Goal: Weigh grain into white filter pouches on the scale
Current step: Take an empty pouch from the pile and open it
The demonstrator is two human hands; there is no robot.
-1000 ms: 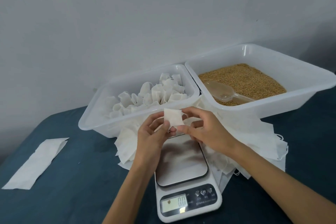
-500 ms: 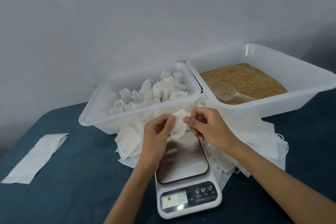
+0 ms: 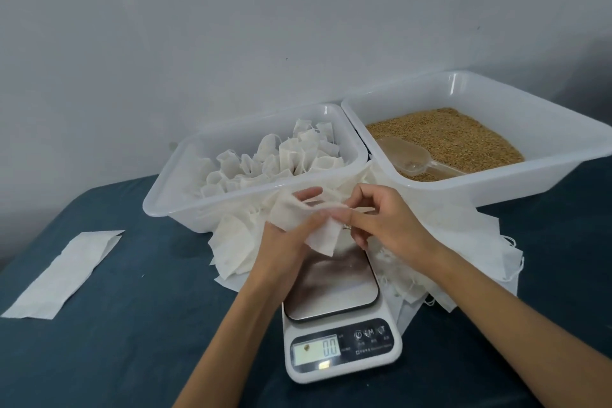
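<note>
White pouch point(image 3: 308, 225) held just above the scale point(image 3: 341, 318) plate; left hand point(image 3: 291, 238) and right hand point(image 3: 381, 219) fingers pinch its edges, apparently opening it. Display shows 0.0. Likely next: seat pouch on plate, then scoop point(image 3: 407, 156) grain point(image 3: 457, 136) from the tub.

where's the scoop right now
In the head view the clear plastic scoop lies on the grain at the front left of the right-hand tub, beyond the scale; neither hand touches it.
</note>
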